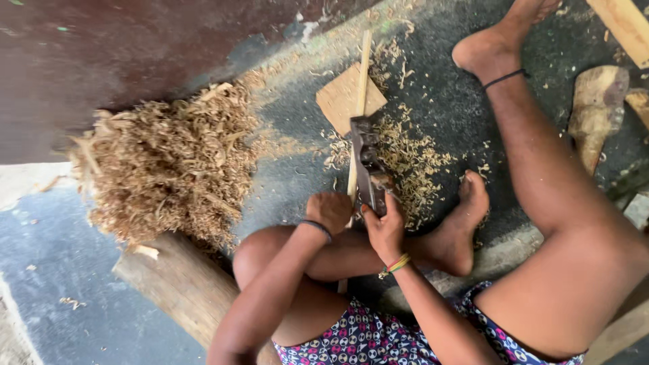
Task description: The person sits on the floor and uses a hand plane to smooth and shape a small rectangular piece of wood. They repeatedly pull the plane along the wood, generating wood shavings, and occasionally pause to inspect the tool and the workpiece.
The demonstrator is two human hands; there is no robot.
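I sit on the floor with a thin wooden strip running away from me across a square wooden block. My left hand grips the near part of the strip. My right hand holds the back end of a dark hand plane that rests on the strip. Fine wood shavings lie scattered to the right of the plane. My right foot sits just beside my right hand.
A big heap of wood shavings lies at the left, partly on a thick wooden beam. A rough chunk of wood and a plank lie at the right. A dark reddish wall stands behind.
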